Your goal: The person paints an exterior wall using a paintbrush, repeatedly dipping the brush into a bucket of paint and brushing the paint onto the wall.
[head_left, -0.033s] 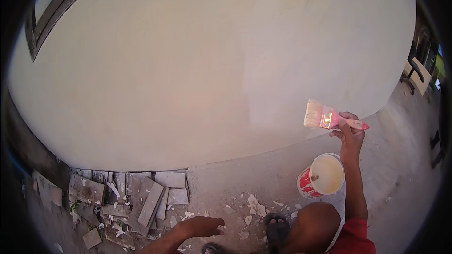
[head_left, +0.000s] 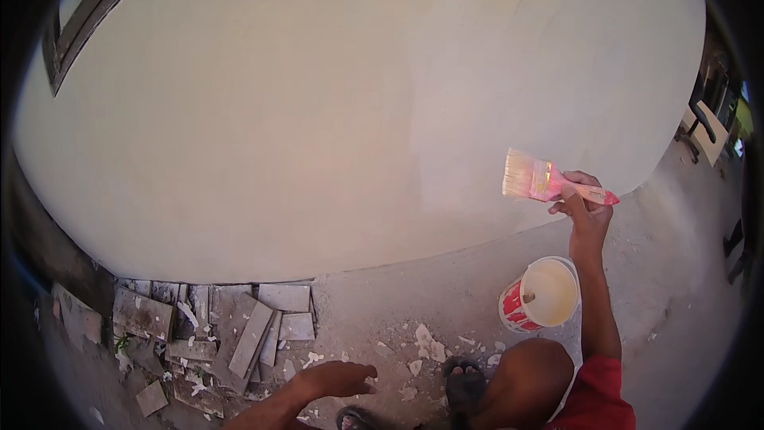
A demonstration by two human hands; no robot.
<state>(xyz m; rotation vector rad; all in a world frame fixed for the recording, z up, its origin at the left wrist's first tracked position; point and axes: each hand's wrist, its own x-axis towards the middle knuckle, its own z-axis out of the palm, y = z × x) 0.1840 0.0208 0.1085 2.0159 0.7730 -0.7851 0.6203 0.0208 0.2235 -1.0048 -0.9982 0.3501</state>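
My right hand (head_left: 585,201) grips a paintbrush (head_left: 532,176) by its red-tipped handle. The brush has pale bristles, a pink, paint-smeared body and a gold-coloured mark, and its bristles point left, in front of the wall (head_left: 318,127). Whether the bristles touch the wall, I cannot tell. A patch of a lighter shade (head_left: 477,127) shows on the wall behind the brush. Low in the view, my left hand (head_left: 342,379) hangs over the ground with its fingers stretched out and nothing in it. Below my right hand stands a white and red bucket (head_left: 517,310) with cream-coloured paint (head_left: 552,293) inside.
Broken tiles and slabs (head_left: 231,326) lie heaped along the wall's foot at the left. Pale flakes (head_left: 430,344) are scattered on the concrete floor (head_left: 382,295) near my sandalled foot (head_left: 464,378). A dark frame (head_left: 87,12) borders the wall at upper left. A chair (head_left: 700,131) stands at far right.
My right hand and the paintbrush have moved slightly up and to the left. My left hand is nearly still.
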